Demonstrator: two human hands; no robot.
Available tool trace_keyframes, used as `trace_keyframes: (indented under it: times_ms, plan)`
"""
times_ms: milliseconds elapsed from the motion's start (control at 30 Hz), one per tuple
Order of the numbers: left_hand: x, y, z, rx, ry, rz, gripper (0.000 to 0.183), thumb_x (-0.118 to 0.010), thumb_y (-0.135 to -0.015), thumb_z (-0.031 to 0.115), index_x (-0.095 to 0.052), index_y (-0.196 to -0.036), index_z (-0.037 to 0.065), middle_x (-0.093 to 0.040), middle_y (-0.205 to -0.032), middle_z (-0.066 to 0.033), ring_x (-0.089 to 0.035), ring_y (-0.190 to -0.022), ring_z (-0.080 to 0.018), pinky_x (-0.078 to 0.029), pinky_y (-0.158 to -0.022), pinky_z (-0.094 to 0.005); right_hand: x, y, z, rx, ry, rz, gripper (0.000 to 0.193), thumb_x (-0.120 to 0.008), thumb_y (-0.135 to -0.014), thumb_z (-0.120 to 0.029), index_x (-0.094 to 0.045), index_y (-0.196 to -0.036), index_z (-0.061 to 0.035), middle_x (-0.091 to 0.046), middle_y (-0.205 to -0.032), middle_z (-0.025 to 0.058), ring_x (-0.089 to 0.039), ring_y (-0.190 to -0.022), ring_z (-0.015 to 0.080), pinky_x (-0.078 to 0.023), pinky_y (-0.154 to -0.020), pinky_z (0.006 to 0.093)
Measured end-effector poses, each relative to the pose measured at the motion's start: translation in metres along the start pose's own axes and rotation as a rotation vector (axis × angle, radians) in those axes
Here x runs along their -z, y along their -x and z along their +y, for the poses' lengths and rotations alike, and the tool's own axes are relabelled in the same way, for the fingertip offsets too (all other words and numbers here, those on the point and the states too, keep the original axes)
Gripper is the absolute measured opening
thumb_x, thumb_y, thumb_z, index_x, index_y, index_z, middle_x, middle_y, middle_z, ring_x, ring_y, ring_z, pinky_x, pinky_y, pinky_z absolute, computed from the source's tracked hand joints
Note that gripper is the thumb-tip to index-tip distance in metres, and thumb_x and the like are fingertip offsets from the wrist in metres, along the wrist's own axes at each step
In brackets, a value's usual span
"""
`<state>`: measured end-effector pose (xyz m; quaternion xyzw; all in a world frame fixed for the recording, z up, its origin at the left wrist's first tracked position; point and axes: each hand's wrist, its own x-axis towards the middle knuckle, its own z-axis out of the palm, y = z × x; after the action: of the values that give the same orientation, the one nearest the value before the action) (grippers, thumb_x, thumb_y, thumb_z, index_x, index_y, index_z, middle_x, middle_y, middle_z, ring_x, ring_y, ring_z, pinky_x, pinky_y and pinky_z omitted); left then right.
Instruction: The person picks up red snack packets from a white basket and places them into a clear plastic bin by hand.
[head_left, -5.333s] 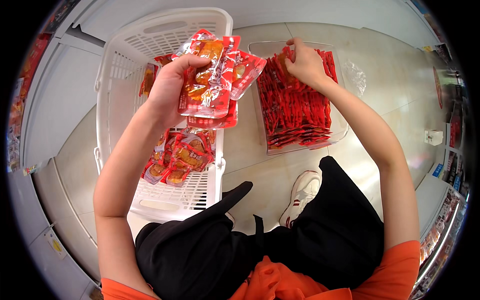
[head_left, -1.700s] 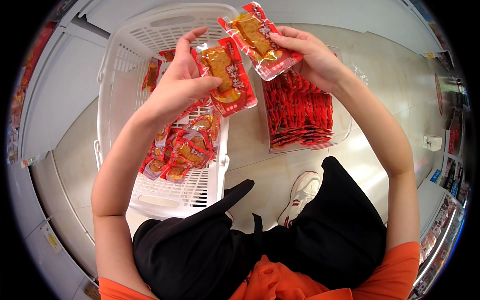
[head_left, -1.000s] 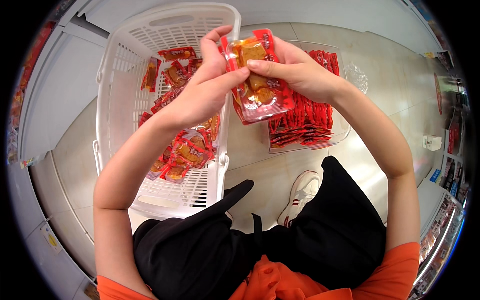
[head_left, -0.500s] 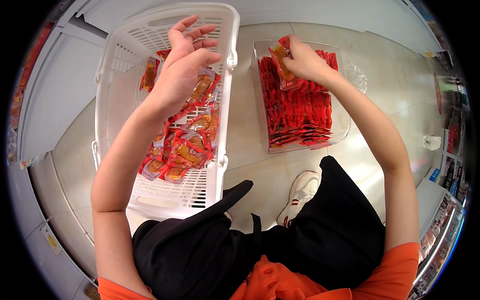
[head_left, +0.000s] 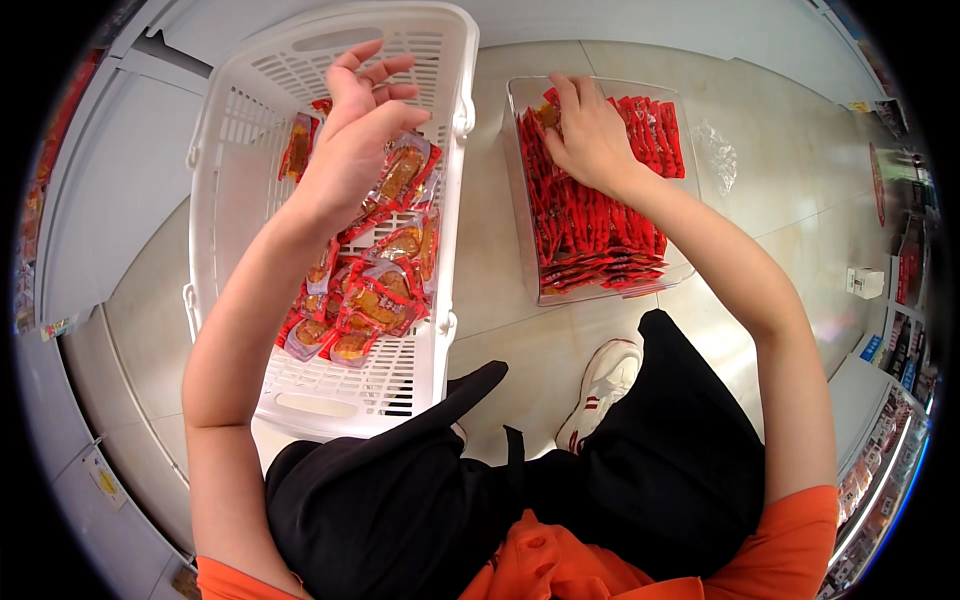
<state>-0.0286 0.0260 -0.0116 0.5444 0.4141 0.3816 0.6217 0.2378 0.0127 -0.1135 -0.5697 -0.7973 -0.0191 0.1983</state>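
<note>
My left hand (head_left: 355, 135) hovers over the white plastic basket (head_left: 225, 215) with its fingers apart and nothing in them. Below it, loose snack packets (head_left: 375, 300) with red edges and clear windows showing brown food lie jumbled in the basket. To the right stands a clear plastic bin (head_left: 522, 215), filled with red packets (head_left: 595, 225) standing on edge in rows. Over the bin's far left part, my right hand (head_left: 592, 140) rests on the packets with its fingers stretched out. A packet (head_left: 548, 112) shows beside its fingertips, partly covered by the hand.
Crumpled clear plastic wrap (head_left: 715, 155) lies on the tiled floor right of the bin. My shoe (head_left: 605, 385) is near the bin's front. Shelves with goods (head_left: 880, 450) line the right side; a white cabinet (head_left: 110, 180) stands left. A small white box (head_left: 864, 282) sits at right.
My right hand has lowered the packet it held into the bin's far left row and loosened its fingers. My left hand has shifted slightly left.
</note>
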Motion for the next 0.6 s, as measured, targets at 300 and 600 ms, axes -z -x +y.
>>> trace_keyframes:
  times_ms: [300,600]
  plan:
    - [0.063,-0.007,-0.092,0.077,-0.669,-0.113,0.030,-0.049,-0.080,0.006,-0.054,-0.110,0.001,-0.059,-0.106,-0.0099,-0.054,-0.093,-0.0187,-0.044,-0.085,-0.0309,0.010,-0.004,-0.006,0.052,-0.105,0.039,0.048,-0.060,-0.072,-0.006,-0.047,-0.117,-0.0007,-0.049,-0.110,0.0184,-0.054,-0.092,0.0362,-0.046,-0.078,0.0434]
    - [0.065,0.048,-0.131,0.493,-1.417,-0.806,0.091,-0.073,-0.063,0.050,-0.041,-0.127,-0.006,-0.061,-0.107,-0.0256,-0.059,-0.103,-0.0361,-0.048,-0.087,-0.0416,0.023,0.002,-0.018,0.070,-0.194,-0.002,0.046,-0.058,-0.074,-0.005,-0.045,-0.117,0.0002,-0.049,-0.112,0.0189,-0.054,-0.094,0.0361,-0.045,-0.080,0.0438]
